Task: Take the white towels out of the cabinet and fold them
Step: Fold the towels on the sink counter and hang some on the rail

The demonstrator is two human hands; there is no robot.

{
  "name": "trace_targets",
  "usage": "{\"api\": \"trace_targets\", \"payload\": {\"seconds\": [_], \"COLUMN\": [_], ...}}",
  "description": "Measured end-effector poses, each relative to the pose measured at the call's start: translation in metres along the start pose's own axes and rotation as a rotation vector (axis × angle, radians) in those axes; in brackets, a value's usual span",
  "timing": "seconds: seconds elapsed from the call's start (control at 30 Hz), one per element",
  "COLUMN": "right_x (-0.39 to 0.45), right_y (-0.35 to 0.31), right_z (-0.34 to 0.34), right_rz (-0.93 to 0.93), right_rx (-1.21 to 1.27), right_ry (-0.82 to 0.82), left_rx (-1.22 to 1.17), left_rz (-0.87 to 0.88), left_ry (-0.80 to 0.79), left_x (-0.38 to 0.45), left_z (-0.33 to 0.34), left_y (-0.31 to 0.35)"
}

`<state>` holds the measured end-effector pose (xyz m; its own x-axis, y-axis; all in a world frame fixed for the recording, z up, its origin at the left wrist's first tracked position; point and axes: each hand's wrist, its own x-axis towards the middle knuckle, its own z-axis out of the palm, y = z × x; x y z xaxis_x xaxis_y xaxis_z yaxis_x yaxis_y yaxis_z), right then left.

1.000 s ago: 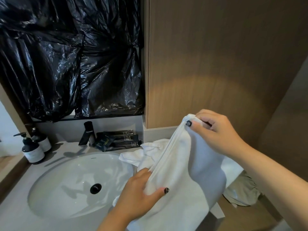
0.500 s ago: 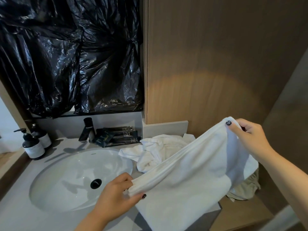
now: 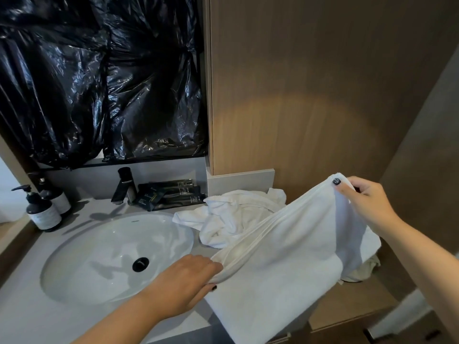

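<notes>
Since a second earlier the hands had drawn apart, stretching the white towel (image 3: 285, 264) from a bunched fold into a long slanted span across the lower right of the frame. The left hand (image 3: 185, 281) pinched its lower corner near the bottom centre, just beside the sink (image 3: 82, 264); the right hand (image 3: 367, 202) pinched the upper corner at the right, thumb on the hem. The cloth was thick, soft terry with a ribbed band along its taut top edge, hanging smooth below. Behind it, at centre, a crumpled white towel (image 3: 233, 214) lay heaped on the grey matte counter (image 3: 29, 316). The oval basin was glossy white. Crinkled, shiny black plastic sheeting (image 3: 99, 78) filled the upper left.
</notes>
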<state>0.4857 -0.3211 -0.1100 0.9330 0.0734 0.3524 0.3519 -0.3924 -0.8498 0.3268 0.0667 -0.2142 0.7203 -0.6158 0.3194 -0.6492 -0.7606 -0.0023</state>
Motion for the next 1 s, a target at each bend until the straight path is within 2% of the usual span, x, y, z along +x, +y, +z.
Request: {"api": "trace_targets", "payload": {"seconds": [0.2,0.33,0.4,0.53,0.6,0.73,0.8,0.9,1.0], "right_x": [-0.002,0.001,0.002,0.002,0.002,0.001,-0.001,-0.012,-0.025], "right_y": [0.006,0.009,0.009,0.012,0.013,0.018,0.026,0.037,0.047], "right_z": [-0.01,-0.015,-0.017,-0.021,-0.021,-0.026,-0.039,-0.053,-0.049], "right_rz": [-0.02,-0.022,-0.022,-0.022,-0.022,0.0,0.034,0.105,0.179], "right_rx": [-0.029,-0.058,-0.062,-0.079,-0.089,-0.092,-0.056,0.011,0.067], "right_ry": [-0.016,-0.028,-0.026,-0.013,-0.013,-0.034,0.002,0.074,0.091], "left_rx": [-0.182,-0.307,-0.272,-0.186,-0.206,-0.228,-0.319,-0.494,-0.393], "left_rz": [-0.042,-0.198,-0.189,-0.037,0.01,-0.038,-0.105,-0.232,-0.235], "left_ry": [-0.021,-0.065,-0.073,-0.061,-0.123,-0.275,-0.231,-0.071,-0.031], "left_x": [-0.009,-0.005,0.0,0.009,0.014,0.022,0.026,0.037,0.048], "left_z": [0.017,0.027,0.027,0.019,0.019,0.017,0.007,-0.024,-0.047], "left_y": [-0.002,0.002,0.002,0.003,0.001,-0.005,-0.007,-0.016,-0.024]}}
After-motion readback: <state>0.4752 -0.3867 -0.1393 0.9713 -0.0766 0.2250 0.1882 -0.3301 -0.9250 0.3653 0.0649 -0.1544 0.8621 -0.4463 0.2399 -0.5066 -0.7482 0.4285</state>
